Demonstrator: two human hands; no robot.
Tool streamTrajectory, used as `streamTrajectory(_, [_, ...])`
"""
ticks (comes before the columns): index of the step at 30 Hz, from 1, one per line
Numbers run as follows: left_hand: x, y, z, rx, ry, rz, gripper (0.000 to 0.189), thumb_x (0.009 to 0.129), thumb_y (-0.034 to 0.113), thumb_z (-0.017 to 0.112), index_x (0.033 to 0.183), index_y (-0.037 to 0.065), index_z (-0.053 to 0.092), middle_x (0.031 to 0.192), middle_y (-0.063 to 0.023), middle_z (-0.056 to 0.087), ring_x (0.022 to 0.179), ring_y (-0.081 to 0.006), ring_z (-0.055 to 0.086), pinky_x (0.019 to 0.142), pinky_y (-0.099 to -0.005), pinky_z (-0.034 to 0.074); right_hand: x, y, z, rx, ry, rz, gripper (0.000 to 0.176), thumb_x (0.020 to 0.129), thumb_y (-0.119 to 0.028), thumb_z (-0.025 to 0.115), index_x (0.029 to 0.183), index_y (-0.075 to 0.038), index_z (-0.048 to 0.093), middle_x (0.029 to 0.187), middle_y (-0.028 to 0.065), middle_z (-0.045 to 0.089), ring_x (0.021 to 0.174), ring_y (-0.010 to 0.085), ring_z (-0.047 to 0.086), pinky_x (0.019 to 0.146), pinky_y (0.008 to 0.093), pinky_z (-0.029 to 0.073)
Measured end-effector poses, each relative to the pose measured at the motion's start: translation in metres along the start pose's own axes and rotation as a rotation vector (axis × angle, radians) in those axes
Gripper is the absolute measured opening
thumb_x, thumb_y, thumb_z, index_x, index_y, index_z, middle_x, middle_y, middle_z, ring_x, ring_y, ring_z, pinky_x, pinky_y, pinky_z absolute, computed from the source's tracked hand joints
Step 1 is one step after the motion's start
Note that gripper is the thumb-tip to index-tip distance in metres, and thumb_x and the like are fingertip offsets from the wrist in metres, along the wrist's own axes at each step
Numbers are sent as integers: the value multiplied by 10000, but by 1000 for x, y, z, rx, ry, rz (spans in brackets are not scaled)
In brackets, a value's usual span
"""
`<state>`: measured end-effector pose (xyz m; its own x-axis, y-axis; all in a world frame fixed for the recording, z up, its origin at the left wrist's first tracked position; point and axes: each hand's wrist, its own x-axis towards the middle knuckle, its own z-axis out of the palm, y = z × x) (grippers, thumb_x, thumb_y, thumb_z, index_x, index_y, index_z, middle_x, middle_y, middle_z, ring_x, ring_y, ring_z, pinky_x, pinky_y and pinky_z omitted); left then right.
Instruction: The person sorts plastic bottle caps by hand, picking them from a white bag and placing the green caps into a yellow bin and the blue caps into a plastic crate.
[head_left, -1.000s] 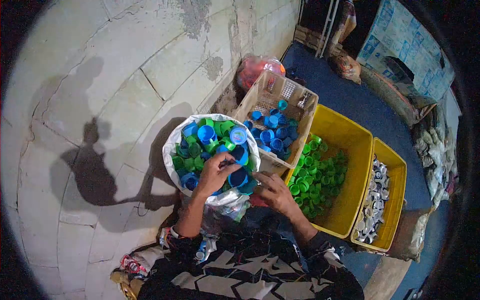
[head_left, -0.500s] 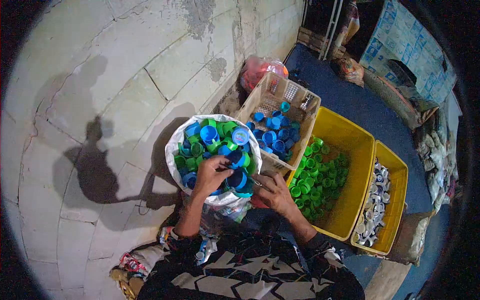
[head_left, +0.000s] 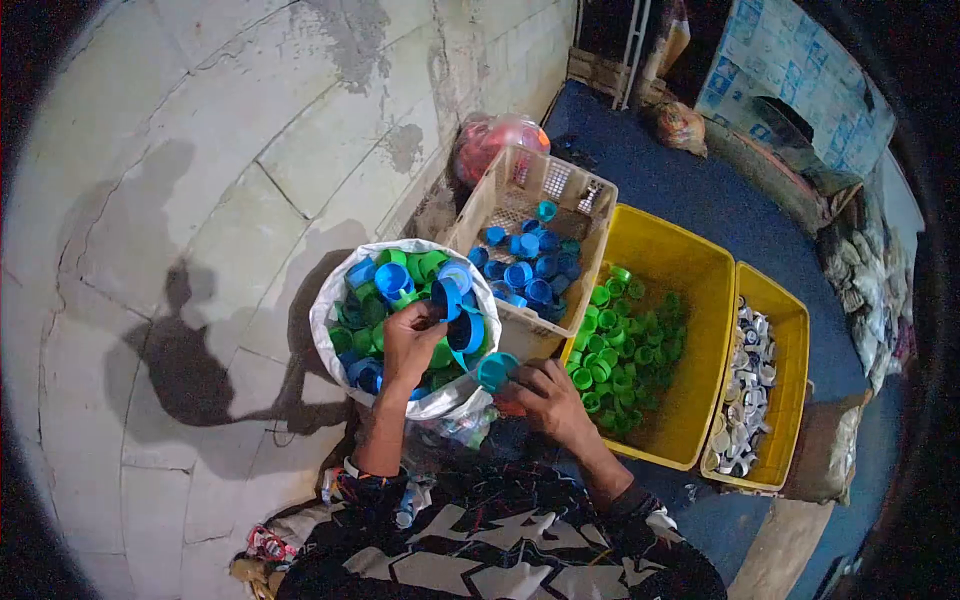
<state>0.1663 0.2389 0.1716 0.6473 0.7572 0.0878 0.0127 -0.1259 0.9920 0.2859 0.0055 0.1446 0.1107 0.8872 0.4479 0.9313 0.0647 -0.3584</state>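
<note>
Blue and green plastic caps fill a white sack [head_left: 322,322] in front of me. Over its mouth, my left hand [head_left: 412,348] is closed on blue bottle caps [head_left: 466,333], one of them turned with its dark inside toward me. At the sack's right rim, my right hand [head_left: 550,402] pinches a teal bottle cap [head_left: 497,371]. The right hand's fingertips are partly hidden behind its knuckles.
A beige crate [head_left: 590,245] holds blue caps. Beside it, one yellow bin [head_left: 690,400] holds green caps and a narrower yellow bin [head_left: 797,345] holds white and grey ones. A pale block wall [head_left: 250,130] rises on the left.
My right hand has drawn the teal cap away from the left hand's caps, to the sack's rim. The left hand still holds blue caps. The whole view has shifted slightly.
</note>
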Motion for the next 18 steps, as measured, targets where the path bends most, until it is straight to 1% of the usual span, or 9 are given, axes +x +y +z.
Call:
streamTrajectory(1, [2, 4, 3, 65, 25, 29, 125, 747, -49, 691, 865, -10, 671, 822, -26, 696, 767, -79, 634, 697, -254, 508, 4, 1, -4, -1, 23, -3, 497, 699, -149, 701, 1190, -158, 629, 1096, 75, 564, 1069, 325, 511, 914, 495, 442])
streamTrajectory(4, [19, -10, 12, 60, 93, 138, 142, 730, -48, 714, 862, -12, 676, 796, -37, 697, 736, -86, 639, 669, -258, 511, 16, 4, -11, -17, 122, 21, 498, 699, -173, 711, 1191, -156, 630, 1118, 80, 567, 1038, 315, 521, 886, 458, 443])
streamTrajectory(5, [24, -14, 13, 112, 100, 167, 144, 725, -41, 726, 857, -13, 677, 785, -44, 696, 722, -90, 640, 657, -259, 512, 18, 7, -13, -30, 127, 31, 500, 699, -178, 712, 1191, -154, 630, 1121, 81, 569, 1035, 311, 524, 890, 453, 442])
streamTrajectory(7, [37, -4, 19, 215, 116, 223, 152, 715, -27, 751, 848, -16, 678, 765, -57, 695, 696, -97, 642, 633, -262, 514, 23, 12, -18, -55, 137, 51, 503, 698, -187, 715, 1193, -148, 631, 1126, 82, 574, 1027, 303, 532, 896, 442, 439])
streamTrajectory(11, [60, 23, 29, 313, 95, 197, 200, 700, 29, 804, 853, -21, 684, 751, -81, 699, 667, -111, 647, 617, -269, 522, 26, 30, -24, -82, 107, 38, 476, 727, -154, 679, 1200, -133, 627, 1120, 84, 575, 1019, 302, 536, 905, 439, 438])
streamTrajectory(14, [74, 26, 38, 242, 55, 190, 201, 697, 28, 805, 856, -20, 690, 758, -90, 707, 667, -121, 654, 617, -274, 524, 27, 45, -31, -130, 110, 57, 446, 728, -124, 657, 1174, -123, 643, 1115, 83, 578, 1018, 296, 536, 911, 440, 437])
streamTrajectory(15, [82, 26, 42, 222, 55, 212, 190, 699, 26, 801, 850, -20, 695, 762, -102, 711, 661, -136, 658, 614, -285, 525, 27, 51, -33, -156, 125, 67, 435, 726, -115, 650, 1161, -121, 651, 1114, 81, 580, 1015, 293, 537, 912, 437, 437])
streamTrajectory(18, [106, 33, 53, 332, 58, 182, 180, 730, 22, 783, 847, -43, 663, 782, -71, 691, 689, -102, 626, 605, -257, 491, 37, 74, -36, -242, 204, 92, 411, 716, -93, 637, 1125, -115, 673, 1118, 69, 592, 989, 284, 540, 895, 417, 447])
